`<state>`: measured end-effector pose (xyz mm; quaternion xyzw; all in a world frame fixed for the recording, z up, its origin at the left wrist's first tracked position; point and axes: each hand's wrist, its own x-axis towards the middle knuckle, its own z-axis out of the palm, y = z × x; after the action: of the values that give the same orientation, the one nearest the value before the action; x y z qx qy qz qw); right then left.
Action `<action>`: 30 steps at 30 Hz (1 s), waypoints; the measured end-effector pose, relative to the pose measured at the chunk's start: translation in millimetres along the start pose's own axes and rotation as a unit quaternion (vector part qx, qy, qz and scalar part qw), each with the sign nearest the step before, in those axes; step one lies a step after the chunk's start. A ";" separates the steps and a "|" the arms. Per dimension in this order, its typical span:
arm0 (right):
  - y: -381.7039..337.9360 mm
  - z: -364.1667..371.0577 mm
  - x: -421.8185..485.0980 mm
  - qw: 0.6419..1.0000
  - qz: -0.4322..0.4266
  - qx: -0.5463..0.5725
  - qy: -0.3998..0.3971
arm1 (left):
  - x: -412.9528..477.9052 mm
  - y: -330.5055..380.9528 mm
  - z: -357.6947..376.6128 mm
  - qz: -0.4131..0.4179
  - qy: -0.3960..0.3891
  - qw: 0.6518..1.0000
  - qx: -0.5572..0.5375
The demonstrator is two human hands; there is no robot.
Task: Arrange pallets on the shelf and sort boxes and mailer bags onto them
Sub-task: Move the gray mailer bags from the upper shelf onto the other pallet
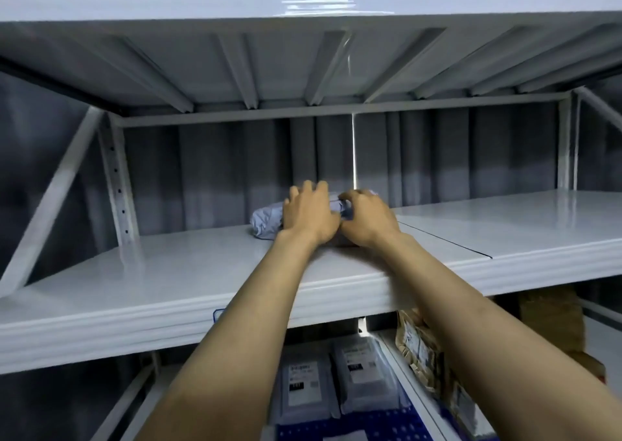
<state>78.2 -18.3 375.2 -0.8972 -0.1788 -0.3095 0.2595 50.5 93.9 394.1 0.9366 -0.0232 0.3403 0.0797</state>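
Note:
A grey mailer bag (266, 222) lies rolled up on the white metal shelf (175, 265) at mid height. Both my arms reach over the shelf's front edge to it. My left hand (311, 213) lies on top of the bag with its fingers spread over it. My right hand (368, 216) is beside it, fingers curled onto the bag's right end. Most of the bag is hidden under the hands. On the level below, two grey mailer bags (303, 386) with labels lie on a blue pallet (377, 430).
Brown paper mailers (420, 349) lean at the lower right, with a cardboard box (552, 312) behind them. A seam (444, 240) splits the shelf board. The upper shelf's ribbed underside (269, 70) hangs overhead. Perforated uprights (117, 184) and a diagonal brace stand at left.

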 end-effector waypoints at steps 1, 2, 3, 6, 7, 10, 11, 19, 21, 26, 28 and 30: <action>-0.4 1.0 4.0 1.000 0.002 0.007 -0.005 | 5.9 -2.9 -0.1 -0.018 -0.003 1.000 -0.021; -0.5 1.3 6.7 1.000 0.007 0.019 -0.006 | 11.0 -6.0 0.2 -0.037 -0.003 0.999 -0.036; -0.2 2.6 9.4 0.999 0.014 0.033 -0.003 | 15.9 -9.0 2.1 -0.058 -0.003 0.997 -0.046; 3.2 6.8 13.6 0.997 0.037 0.072 0.014 | 26.4 -18.7 12.7 -0.124 -0.008 0.989 -0.082; 4.5 8.0 14.0 0.995 0.048 0.083 0.017 | 28.3 -21.9 17.2 -0.146 -0.016 0.984 -0.104; 10.3 14.4 21.7 0.993 0.066 0.088 0.032 | 36.6 -27.4 25.1 -0.193 -0.033 0.963 -0.187; 11.7 15.8 23.7 0.993 0.070 0.093 0.035 | 38.4 -28.7 25.6 -0.197 -0.029 0.958 -0.207; 15.4 14.4 24.2 0.968 0.101 0.215 0.078 | 39.8 -36.3 24.4 -0.220 0.000 0.927 -0.303; 16.0 13.0 23.7 0.964 0.101 0.229 0.087 | 39.4 -37.6 24.1 -0.228 0.018 0.916 -0.329; 14.9 10.2 23.1 0.950 0.096 0.267 0.128 | 36.0 -36.8 18.7 -0.242 0.027 0.884 -0.399; 14.3 8.6 21.6 0.940 0.093 0.296 0.145 | 33.5 -36.0 15.8 -0.243 0.039 0.871 -0.425; 14.2 8.9 20.8 0.931 0.088 0.321 0.152 | 31.9 -36.0 14.5 -0.245 0.050 0.862 -0.441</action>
<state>104.6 -21.2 377.7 -0.7204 -0.1472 -0.3436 0.5842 87.7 127.3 398.7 0.7614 0.0631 0.3102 0.5657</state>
